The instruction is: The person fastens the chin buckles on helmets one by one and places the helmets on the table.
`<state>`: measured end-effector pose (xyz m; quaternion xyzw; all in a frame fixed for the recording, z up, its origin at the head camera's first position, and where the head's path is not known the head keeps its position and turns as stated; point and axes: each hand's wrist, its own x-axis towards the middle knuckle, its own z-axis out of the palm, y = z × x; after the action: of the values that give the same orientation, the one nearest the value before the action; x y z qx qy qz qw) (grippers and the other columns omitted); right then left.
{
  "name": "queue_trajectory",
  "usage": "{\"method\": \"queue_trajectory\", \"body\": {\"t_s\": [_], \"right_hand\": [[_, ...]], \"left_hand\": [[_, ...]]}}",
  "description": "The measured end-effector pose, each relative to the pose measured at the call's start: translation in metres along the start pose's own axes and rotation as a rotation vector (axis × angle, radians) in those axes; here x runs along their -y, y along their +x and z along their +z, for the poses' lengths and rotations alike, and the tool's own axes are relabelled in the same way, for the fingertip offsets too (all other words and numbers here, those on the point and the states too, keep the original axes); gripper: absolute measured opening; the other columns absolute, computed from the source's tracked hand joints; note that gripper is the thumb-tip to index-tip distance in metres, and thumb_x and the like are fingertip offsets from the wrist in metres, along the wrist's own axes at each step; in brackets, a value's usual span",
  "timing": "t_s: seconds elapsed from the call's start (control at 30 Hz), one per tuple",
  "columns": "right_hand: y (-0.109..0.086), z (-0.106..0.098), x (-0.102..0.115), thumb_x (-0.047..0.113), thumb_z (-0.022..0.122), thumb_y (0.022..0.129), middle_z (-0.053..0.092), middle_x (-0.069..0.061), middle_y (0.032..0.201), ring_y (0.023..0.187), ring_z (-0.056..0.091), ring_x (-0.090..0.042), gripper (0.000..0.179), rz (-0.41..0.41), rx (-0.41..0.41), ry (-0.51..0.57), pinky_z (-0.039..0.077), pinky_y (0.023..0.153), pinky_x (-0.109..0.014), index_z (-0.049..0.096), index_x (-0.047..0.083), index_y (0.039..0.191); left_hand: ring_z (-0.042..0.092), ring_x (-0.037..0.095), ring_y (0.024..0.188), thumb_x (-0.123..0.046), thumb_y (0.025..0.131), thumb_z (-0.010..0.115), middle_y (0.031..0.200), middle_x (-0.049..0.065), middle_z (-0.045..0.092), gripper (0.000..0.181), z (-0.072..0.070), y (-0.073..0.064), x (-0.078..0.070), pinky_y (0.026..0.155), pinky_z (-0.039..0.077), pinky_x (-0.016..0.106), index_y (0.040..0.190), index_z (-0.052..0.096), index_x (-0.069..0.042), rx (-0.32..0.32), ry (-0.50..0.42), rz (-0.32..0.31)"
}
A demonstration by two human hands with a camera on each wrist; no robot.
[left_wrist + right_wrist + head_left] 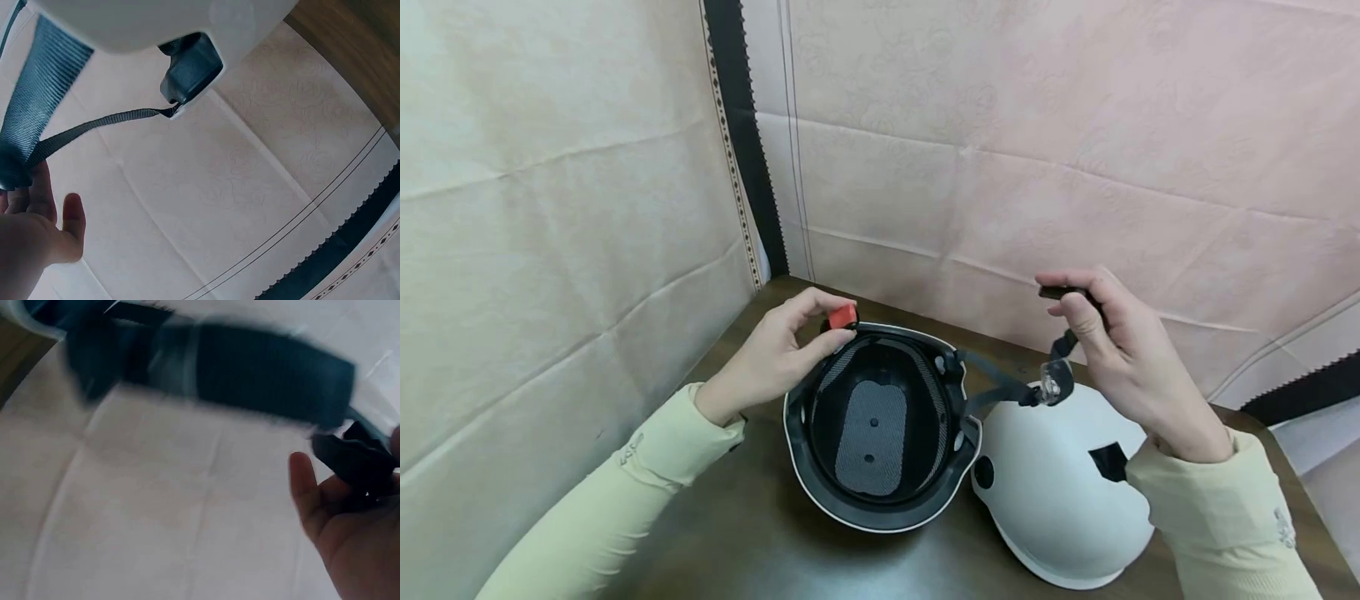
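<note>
Pale sleeves sit closest, fwiw. Left hand pinches a red buckle at the upturned helmet's far-left rim, so it's nearer the helmet. Right hand grips a black clip well right of the buckle, long axis roughly left-right, tip pointing left, strap running back to the helmet's right side.

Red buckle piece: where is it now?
In the head view, the red buckle piece is slightly left of centre, pinched in the left hand near the far rim of the upturned helmet.
</note>
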<state>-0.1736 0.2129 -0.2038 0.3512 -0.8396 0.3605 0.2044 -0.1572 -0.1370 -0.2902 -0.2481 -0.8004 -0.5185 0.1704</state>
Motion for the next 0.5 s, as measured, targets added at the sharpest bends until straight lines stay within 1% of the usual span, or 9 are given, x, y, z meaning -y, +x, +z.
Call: {"method": "queue_trajectory", "body": {"t_s": [0.07,0.17,0.23,0.27,0.37,0.43,0.5], "right_hand": [[0.003,0.004,0.007,-0.001,0.054,0.097,0.06,-0.002,0.106,0.082,0.058,-0.01,0.035,-0.064,-0.007,0.043,0.043,0.069,-0.017,0.055,0.007,0.131],[0.008,0.013,0.014,-0.016,0.063,0.085,0.062,-0.008,0.098,0.069,0.055,-0.012,0.045,-0.152,-0.062,0.132,0.042,0.057,-0.018,0.055,-0.003,0.127],[0.009,0.02,0.016,-0.022,0.066,0.078,0.065,-0.01,0.099,0.068,0.056,-0.013,0.045,-0.183,-0.094,0.167,0.041,0.055,-0.018,0.058,-0.006,0.12],[0.01,0.024,0.017,-0.022,0.068,0.076,0.065,-0.01,0.097,0.068,0.056,-0.012,0.045,-0.211,-0.103,0.152,0.041,0.055,-0.018,0.059,-0.006,0.117],[0.012,0.037,0.019,-0.017,0.071,0.076,0.068,-0.008,0.096,0.062,0.051,-0.007,0.042,-0.3,-0.065,0.082,0.037,0.052,-0.016,0.06,-0.006,0.115],[0.012,0.043,0.02,-0.008,0.072,0.08,0.07,-0.007,0.095,0.062,0.049,-0.004,0.037,-0.347,-0.042,0.057,0.035,0.052,-0.015,0.06,-0.005,0.115],[0.013,0.047,0.021,0.001,0.071,0.084,0.071,-0.008,0.095,0.06,0.048,-0.004,0.033,-0.371,-0.049,0.071,0.034,0.051,-0.016,0.061,-0.003,0.115]], "left_hand": [[0.054,0.016,0.103,-0.011,0.091,0.069,0.111,0.002,0.065,0.028,0.003,-0.001,-0.003,0.092,0.044,0.04,0.117,0.062,-0.009,-0.001,0.005,-0.012],[0.054,0.017,0.102,-0.009,0.091,0.069,0.11,0.002,0.065,0.028,0.005,-0.001,-0.004,0.091,0.044,0.042,0.117,0.062,-0.008,-0.004,-0.003,-0.014],[0.054,0.018,0.102,-0.008,0.091,0.068,0.109,0.003,0.065,0.027,0.008,-0.001,-0.005,0.091,0.044,0.045,0.117,0.062,-0.008,0.008,-0.015,-0.001],[0.054,0.018,0.102,-0.008,0.091,0.068,0.11,0.003,0.065,0.028,0.009,0.0,-0.005,0.092,0.044,0.045,0.118,0.063,-0.007,0.017,-0.019,0.007],[0.053,0.018,0.104,-0.009,0.09,0.069,0.112,0.003,0.065,0.029,0.013,0.0,-0.005,0.093,0.044,0.045,0.118,0.064,-0.007,0.039,-0.027,0.031],[0.053,0.017,0.104,-0.009,0.089,0.07,0.113,0.002,0.065,0.03,0.015,0.0,-0.005,0.092,0.045,0.041,0.118,0.064,-0.007,0.047,-0.026,0.042],[0.055,0.017,0.103,-0.008,0.089,0.071,0.113,0.002,0.065,0.03,0.015,-0.001,-0.005,0.09,0.046,0.036,0.118,0.065,-0.008,0.049,-0.025,0.047]]}}
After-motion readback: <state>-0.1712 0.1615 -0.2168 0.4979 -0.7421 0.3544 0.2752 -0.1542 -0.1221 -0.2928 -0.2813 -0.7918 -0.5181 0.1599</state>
